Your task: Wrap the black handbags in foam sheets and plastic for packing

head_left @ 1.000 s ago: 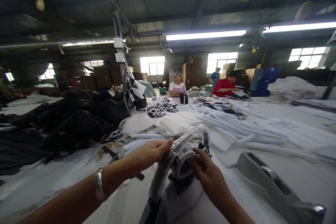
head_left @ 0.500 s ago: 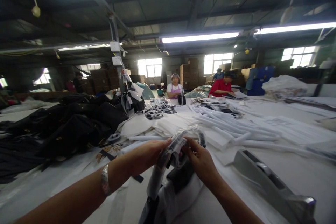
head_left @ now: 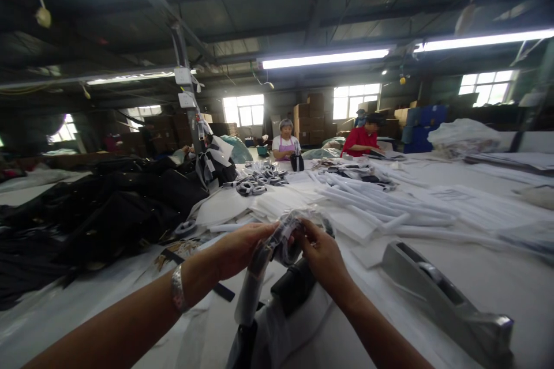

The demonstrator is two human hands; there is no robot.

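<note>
My left hand (head_left: 238, 248) and my right hand (head_left: 319, 252) both grip a rolled dark strap inside a clear plastic bag (head_left: 279, 239), held just above the white table. The fingers of each hand are curled around the bag from either side. A silver bracelet (head_left: 177, 295) sits on my left wrist. Below the bag a dark item wrapped in white fabric (head_left: 288, 300) hangs down towards me.
A grey metal tape dispenser (head_left: 437, 294) lies to the right. White tubes and folded sheets (head_left: 381, 210) cover the table (head_left: 108, 294); rolled straps (head_left: 259, 179) lie farther back. Black garments (head_left: 108, 207) pile up on the left. Two people (head_left: 285, 144) work at the far end.
Both hands have closed in on the bagged strap and lifted it slightly, bunching the plastic between them. The view has tilted a little.
</note>
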